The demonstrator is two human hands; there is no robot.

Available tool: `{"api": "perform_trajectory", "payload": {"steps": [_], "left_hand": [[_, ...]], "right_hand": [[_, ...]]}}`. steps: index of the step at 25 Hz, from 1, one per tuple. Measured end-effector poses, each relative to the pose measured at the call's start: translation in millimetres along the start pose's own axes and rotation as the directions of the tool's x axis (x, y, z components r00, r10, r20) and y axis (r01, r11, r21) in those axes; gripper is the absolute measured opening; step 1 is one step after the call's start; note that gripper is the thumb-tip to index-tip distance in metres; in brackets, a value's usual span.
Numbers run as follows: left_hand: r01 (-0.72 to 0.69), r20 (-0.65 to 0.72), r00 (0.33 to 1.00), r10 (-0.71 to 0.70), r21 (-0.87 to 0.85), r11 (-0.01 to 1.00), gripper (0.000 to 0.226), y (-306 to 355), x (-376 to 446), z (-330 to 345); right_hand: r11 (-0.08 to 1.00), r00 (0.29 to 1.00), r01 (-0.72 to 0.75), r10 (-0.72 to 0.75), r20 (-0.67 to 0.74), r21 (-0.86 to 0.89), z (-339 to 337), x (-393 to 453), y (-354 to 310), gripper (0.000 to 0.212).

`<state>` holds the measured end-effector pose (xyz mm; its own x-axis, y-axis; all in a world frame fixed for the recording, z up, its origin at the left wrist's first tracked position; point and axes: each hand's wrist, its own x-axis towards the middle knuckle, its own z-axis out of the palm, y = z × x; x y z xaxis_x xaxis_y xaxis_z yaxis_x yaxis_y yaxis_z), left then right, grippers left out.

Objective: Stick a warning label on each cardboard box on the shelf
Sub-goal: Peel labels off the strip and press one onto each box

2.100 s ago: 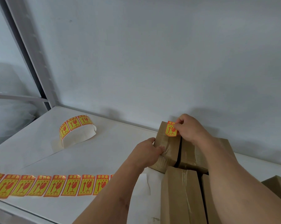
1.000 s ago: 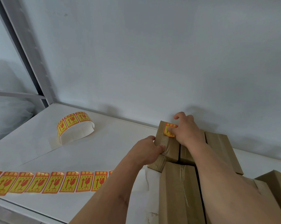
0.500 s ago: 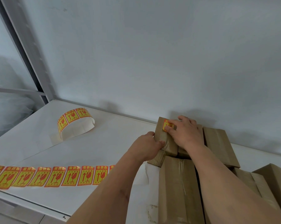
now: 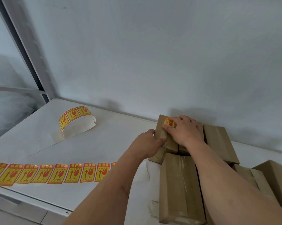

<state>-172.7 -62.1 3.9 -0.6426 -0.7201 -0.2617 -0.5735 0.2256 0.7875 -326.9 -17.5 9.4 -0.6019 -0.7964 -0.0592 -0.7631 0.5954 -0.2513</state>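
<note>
Several brown taped cardboard boxes lie packed together on the white shelf (image 4: pixel 72 146) at the right. The far-left box (image 4: pixel 161 127) carries a yellow-and-red warning label (image 4: pixel 168 122) near its far end. My right hand (image 4: pixel 184 130) lies flat on that box, fingers spread over the label's right part. My left hand (image 4: pixel 146 143) grips the same box's left side, thumb on top. A nearer box (image 4: pixel 177 187) shows no label.
A strip of yellow warning labels (image 4: pixel 47 173) runs along the shelf's front left. Its curled end (image 4: pixel 75 120) stands farther back. A grey upright post (image 4: pixel 28 51) rises at the left, and the white wall (image 4: pixel 153 54) closes the back. More boxes (image 4: pixel 273 179) sit at the right.
My right hand pressed the label down from a pinch onto the box top and now lies flat, sliding over it. My left hand stays on the box's side.
</note>
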Motion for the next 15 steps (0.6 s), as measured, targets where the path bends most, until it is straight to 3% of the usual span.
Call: {"api": "perform_trajectory", "payload": {"steps": [4, 8, 11, 15], "left_hand": [[0.013, -0.008, 1.000, -0.012, 0.067, 0.998, 0.058, -9.8, -5.6, -12.5], [0.044, -0.106, 0.994, -0.014, 0.286, 0.957, 0.041, -36.0, -18.5, -36.8], [0.092, -0.128, 0.991, -0.038, 0.444, 0.891, 0.032, -63.5, -35.6, -57.7], [0.159, -0.147, 0.984, -0.100, 0.483, 0.861, 0.029, -97.9, -55.4, -80.2]], "right_hand": [[0.998, 0.993, 0.050, -0.055, -0.104, -0.047, -1.3, -9.3, -12.5, 0.049], [0.983, 0.963, 0.172, -0.181, -0.202, -0.059, 0.9, -39.2, -38.2, 0.032], [0.968, 0.953, 0.242, -0.249, -0.174, -0.065, 6.0, -66.4, -64.6, 0.031], [0.933, 0.933, 0.353, -0.357, -0.045, -0.074, 20.7, -98.2, -103.5, 0.031]]}}
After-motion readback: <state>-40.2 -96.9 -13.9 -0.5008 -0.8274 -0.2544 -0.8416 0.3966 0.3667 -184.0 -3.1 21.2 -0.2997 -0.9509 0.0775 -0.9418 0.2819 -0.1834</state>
